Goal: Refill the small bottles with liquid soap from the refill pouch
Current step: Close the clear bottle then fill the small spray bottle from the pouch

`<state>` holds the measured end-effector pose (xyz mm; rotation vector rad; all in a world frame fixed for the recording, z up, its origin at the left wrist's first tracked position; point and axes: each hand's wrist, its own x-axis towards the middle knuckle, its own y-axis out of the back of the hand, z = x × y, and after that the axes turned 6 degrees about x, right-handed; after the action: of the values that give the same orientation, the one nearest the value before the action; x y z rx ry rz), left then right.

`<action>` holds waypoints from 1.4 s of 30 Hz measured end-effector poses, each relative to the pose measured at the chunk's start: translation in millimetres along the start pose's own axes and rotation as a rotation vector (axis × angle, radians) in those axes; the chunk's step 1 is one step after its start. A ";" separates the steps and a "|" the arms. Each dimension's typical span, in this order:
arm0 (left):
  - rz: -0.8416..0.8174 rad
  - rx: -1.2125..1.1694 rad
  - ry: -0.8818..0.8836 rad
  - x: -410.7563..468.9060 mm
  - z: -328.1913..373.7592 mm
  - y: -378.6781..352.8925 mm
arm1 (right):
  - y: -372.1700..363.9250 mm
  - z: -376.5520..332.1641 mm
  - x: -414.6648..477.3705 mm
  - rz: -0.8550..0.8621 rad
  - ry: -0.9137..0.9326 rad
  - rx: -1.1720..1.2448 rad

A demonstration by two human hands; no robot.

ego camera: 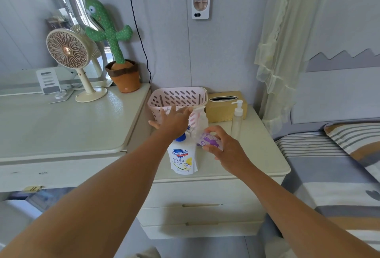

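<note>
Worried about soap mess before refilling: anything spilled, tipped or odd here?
No spill shows on the nightstand. The refill pouch stands upright, capped; only the purple-printed bottle is tilted, held in the right hand.

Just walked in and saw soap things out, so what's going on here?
A person stands at the nightstand. Their right hand grips a small bottle with a purple rabbit print, while the left hand reaches, fingers spread, towards the pink basket. The refill pouch stands upright between the arms, blue cap on. Nothing is pouring.
</note>
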<state>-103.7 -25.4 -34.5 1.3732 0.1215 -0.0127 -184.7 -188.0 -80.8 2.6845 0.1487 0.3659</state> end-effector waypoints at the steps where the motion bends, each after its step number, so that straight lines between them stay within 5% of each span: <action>1: -0.003 -0.003 -0.003 0.4 -1.4 -2.7 | -1.2 1.9 0.1 -0.002 -0.003 -0.006; 42: 0.003 -0.023 0.006 5.4 -2.4 5.7 | -5.3 0.9 6.5 0.006 0.015 0.073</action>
<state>-98.1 -21.6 -29.9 1.3508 0.1244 -0.0051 -178.5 -182.5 -82.4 2.7548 0.1610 0.3893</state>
